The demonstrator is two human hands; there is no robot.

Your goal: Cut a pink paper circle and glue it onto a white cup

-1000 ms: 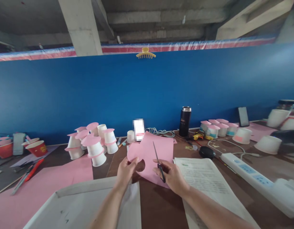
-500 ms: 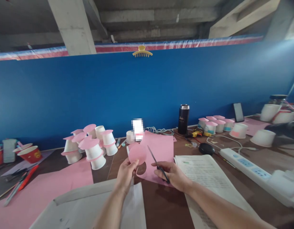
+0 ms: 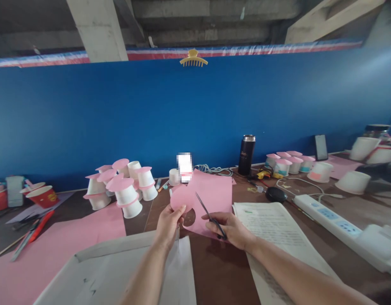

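Well, a blue partition (image 3: 262, 97) rises behind the brown table (image 3: 219, 271), where a pink sheet (image 3: 216, 186) with a rounded gap shows just beyond the hands. The left hand's (image 3: 167, 222) fingers pinch a round pink piece (image 3: 181, 196) over the sheet's left side; the right hand's (image 3: 234, 231) curl around scissors (image 3: 203, 206), blades slanting across it.

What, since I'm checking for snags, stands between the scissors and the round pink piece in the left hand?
Nothing visible: the tips of the scissors in the right hand end close beside the round pink piece; the pink sheet shows behind them.
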